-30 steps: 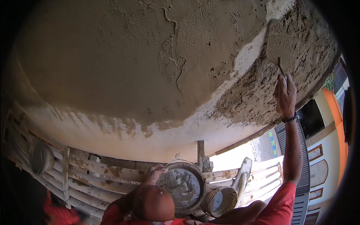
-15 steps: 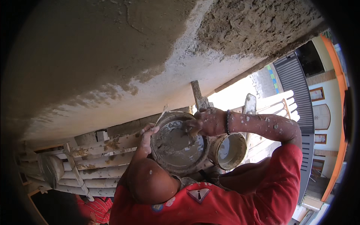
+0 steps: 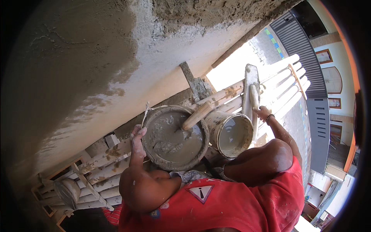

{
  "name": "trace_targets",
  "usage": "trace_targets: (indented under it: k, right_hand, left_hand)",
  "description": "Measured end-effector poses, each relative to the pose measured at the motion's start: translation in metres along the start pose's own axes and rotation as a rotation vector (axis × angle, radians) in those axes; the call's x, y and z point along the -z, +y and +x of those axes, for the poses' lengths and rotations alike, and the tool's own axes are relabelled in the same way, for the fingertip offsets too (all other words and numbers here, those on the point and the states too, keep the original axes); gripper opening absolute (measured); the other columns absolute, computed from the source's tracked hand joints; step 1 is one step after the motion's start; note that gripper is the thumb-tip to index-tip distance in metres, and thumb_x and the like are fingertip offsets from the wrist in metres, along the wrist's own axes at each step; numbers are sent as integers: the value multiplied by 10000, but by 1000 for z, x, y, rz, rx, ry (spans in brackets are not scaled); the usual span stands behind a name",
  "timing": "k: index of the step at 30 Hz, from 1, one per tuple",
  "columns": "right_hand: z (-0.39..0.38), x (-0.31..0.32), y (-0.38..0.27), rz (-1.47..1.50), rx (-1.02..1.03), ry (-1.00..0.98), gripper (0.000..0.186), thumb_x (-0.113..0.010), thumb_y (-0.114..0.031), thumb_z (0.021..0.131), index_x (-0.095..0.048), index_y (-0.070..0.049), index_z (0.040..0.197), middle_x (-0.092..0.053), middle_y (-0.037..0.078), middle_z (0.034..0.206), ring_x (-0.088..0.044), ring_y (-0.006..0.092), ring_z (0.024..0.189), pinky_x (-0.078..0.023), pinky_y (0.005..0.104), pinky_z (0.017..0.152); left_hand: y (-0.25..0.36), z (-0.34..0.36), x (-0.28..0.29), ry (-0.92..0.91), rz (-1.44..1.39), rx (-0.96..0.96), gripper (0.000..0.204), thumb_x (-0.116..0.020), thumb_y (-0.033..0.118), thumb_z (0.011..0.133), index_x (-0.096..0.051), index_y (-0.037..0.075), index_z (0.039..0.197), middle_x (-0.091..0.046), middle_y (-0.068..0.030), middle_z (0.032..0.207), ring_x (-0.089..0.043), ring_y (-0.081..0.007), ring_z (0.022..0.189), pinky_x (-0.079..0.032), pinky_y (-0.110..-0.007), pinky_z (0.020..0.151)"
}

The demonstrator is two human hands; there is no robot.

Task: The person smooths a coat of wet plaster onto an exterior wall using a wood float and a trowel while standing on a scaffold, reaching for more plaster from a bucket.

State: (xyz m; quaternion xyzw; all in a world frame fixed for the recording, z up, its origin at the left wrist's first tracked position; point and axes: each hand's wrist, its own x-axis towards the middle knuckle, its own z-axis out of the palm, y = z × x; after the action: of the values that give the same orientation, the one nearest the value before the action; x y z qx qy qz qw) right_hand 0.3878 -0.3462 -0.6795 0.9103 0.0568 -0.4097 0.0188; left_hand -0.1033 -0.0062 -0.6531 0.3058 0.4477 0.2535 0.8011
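Observation:
A large round bucket (image 3: pixel 148 152) of wet grey mortar stands in front of me. My left hand (image 3: pixel 137 138) is closed at its left rim, beside a thin upright wire or cord (image 3: pixel 145 114). A tool with a thick wooden handle (image 3: pixel 198 115) leans in the mortar, its lower end sunk out of sight; no hand is on it. To the right, a long plastering float (image 3: pixel 249 73) rests on the slats with its grip facing up. My right hand (image 3: pixel 263 113) has its fingers closed at the near end of that grip.
A smaller bucket (image 3: pixel 218 133) with greyish water stands right of the mortar. Bamboo poles (image 3: pixel 102 174) form the platform, with open gaps and a drop beyond. The partly plastered wall (image 3: pixel 166 54) rises along the far left side. A mortar-crusted bar (image 3: pixel 189 75) stands against it.
My right hand has let go of the tool in the mortar and moved right to the float. My left hand stays at the bucket's rim. The view has shifted and turned.

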Motion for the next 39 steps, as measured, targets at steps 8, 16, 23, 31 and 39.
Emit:
trace_targets:
  k: [8,16,23,31,39]
  right_hand:
    - [-15,-92,60,890,247,335,191,-579,-88,685,-531,23,833,-547,69,623,-521,180,475,-426,326,419]
    - [-149,97,-69,1126,1100,442,369,-639,-277,817,-484,-2,1008,-520,38,662,-538,121,494,-452,248,419]
    - [-286,197,-270,937,1684,282,564,-602,-437,870,-438,24,1151,-508,28,648,-494,108,457,-429,233,401]
    - [-430,271,-403,877,1840,633,246,-519,-323,970,-434,-93,953,-453,-11,615,-429,71,405,-375,225,345]
    - [-386,219,-413,809,1791,683,268,-573,-247,930,-479,-23,1043,-493,-1,555,-456,73,378,-362,235,345]
  left_hand:
    - [-20,1,13,149,186,-24,114,-677,131,708,-611,147,799,-565,44,798,-516,-94,822,-347,-261,838]
    - [-24,22,6,106,138,-93,147,-722,130,692,-636,125,810,-603,40,802,-542,-93,842,-367,-262,826]
    - [-18,33,8,82,132,-91,148,-724,128,694,-638,121,815,-605,38,802,-543,-93,842,-369,-263,828]
    - [-24,29,9,49,124,-73,150,-726,125,698,-641,116,820,-607,36,802,-545,-93,842,-371,-263,830]
    - [-37,15,15,62,97,-24,151,-728,123,701,-643,110,826,-610,33,803,-547,-93,841,-373,-263,832]
